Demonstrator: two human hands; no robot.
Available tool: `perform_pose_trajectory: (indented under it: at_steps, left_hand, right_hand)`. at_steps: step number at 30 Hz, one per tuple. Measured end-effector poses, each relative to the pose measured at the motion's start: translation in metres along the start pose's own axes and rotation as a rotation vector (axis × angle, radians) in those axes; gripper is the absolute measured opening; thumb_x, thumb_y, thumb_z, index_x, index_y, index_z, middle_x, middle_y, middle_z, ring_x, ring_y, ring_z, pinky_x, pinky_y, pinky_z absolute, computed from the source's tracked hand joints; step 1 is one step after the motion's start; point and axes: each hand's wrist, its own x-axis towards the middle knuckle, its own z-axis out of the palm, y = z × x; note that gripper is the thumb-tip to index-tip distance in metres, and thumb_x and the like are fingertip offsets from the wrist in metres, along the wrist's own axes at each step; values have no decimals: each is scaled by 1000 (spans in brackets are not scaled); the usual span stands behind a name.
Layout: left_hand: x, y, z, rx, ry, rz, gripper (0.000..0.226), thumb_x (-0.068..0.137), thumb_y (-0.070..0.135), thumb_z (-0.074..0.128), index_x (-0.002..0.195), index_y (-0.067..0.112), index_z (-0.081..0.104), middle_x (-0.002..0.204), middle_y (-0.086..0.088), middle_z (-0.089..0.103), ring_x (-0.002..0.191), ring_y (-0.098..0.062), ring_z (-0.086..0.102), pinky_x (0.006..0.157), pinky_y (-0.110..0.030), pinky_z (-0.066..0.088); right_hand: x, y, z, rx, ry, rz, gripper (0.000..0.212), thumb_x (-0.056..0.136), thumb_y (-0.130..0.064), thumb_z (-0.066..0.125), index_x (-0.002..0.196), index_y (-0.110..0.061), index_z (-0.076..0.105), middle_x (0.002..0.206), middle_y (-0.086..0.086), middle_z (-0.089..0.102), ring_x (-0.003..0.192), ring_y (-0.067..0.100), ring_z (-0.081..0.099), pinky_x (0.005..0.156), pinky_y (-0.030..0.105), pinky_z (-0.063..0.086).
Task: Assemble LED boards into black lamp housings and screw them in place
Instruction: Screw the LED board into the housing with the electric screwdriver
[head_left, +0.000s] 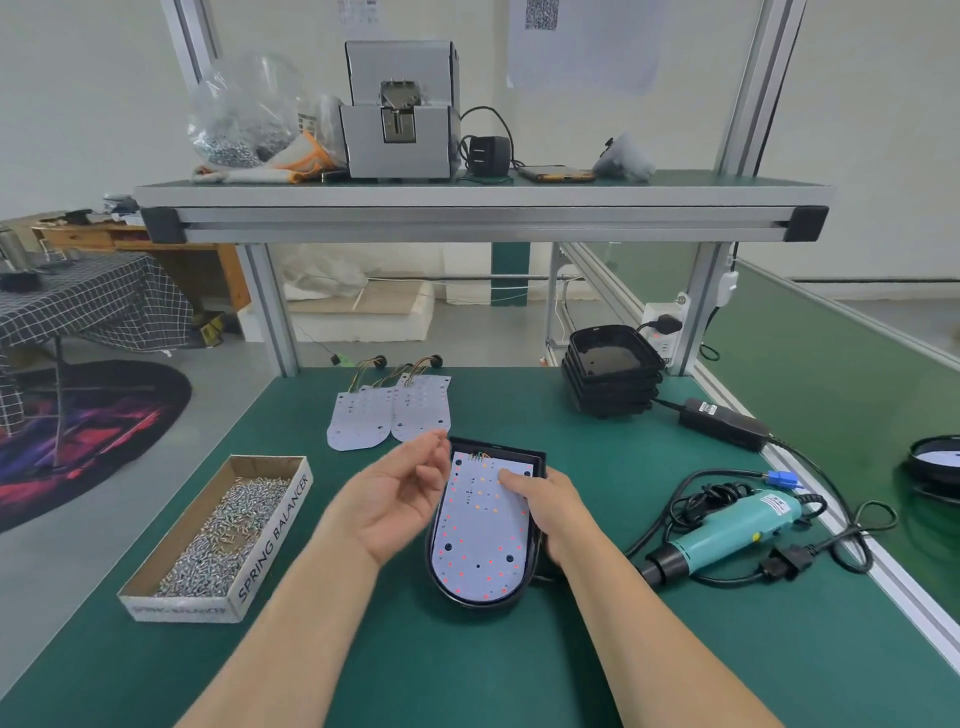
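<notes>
A white LED board (480, 535) with red and yellow dots lies inside a black lamp housing (530, 577) at the middle of the green bench. My right hand (545, 512) grips the housing's right rim, its thumb pressing on the board. My left hand (402, 493) hovers palm-up just left of the housing, fingers loosely curled and blurred, holding nothing I can see. Two more LED boards (389, 418) with wire leads lie behind. A stack of black housings (610, 371) stands at the back right. The teal electric screwdriver (727, 532) lies to the right.
A cardboard box of screws (218, 535) sits at the left. A black power adapter (724, 423) and tangled cables lie by the right edge. An overhead shelf (483, 208) carries a screw feeder (400, 111) and a bag of screws. Another housing (937, 460) rests on the neighbouring bench.
</notes>
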Motion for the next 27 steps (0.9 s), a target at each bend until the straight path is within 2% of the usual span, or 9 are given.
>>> perform_pose_trajectory:
  at_steps: [4,9,15,18,20,22,24,25,27]
  left_hand:
    - [13,-33,6,166,28,30,14,91,-11,54,97,-7,66,75,-14,68,60,-12,66,49,-13,51]
    - [26,-61,-2,244,82,27,17,92,-13,54,102,-8,67,79,-14,71,60,-11,68,56,-13,54]
    - [38,-79,-6,312,176,103,17,90,-15,58,102,-10,69,85,-16,75,67,-15,73,62,-17,58]
    - [42,-84,-8,343,191,134,15,91,-14,58,99,-9,70,89,-20,75,77,-21,76,73,-24,61]
    - [43,-85,-12,350,217,154,12,92,-13,58,96,-9,68,86,-19,76,75,-21,76,72,-24,61]
    - [44,-84,-14,345,237,162,10,93,-13,57,93,-9,66,81,-17,75,72,-21,76,66,-23,61]
    - [45,-83,-15,347,232,152,8,93,-14,57,92,-10,64,74,-15,75,69,-21,76,60,-21,59]
    - [45,-83,-15,342,231,144,8,93,-14,57,91,-10,63,70,-14,75,67,-20,75,58,-20,59]
    - [45,-83,-14,339,236,125,7,93,-15,56,91,-11,62,66,-12,74,63,-20,75,55,-20,58]
  right_hand:
    - [2,0,2,-48,-11,-18,17,89,-10,71,106,-7,72,102,8,78,94,26,74,81,35,59]
    - [-2,-2,3,-63,-50,-16,11,81,-5,70,87,-13,74,80,-1,77,66,11,71,56,21,53]
    - [-4,-8,8,-117,-14,47,15,73,-6,70,87,-9,71,74,1,72,62,14,65,56,21,51]
    - [-4,-8,8,-189,7,50,31,77,-20,67,103,-3,69,99,11,75,80,18,65,77,30,56]
    - [-8,-8,5,-264,-2,45,41,87,-42,68,110,-8,67,112,9,72,97,19,67,93,37,54]
    - [-17,-14,-1,-456,8,-4,57,89,-60,61,119,-11,63,122,4,67,110,22,63,97,34,50]
    - [-29,-20,-12,-687,122,-123,68,91,-60,58,138,-11,51,134,2,57,123,22,56,98,30,41]
    - [-38,-23,-21,-727,213,-215,68,92,-56,60,143,-12,47,134,2,56,118,20,57,96,29,40]
    - [-58,-29,-50,-707,442,-380,52,92,-47,64,133,-16,53,117,-3,58,95,14,59,85,29,41]
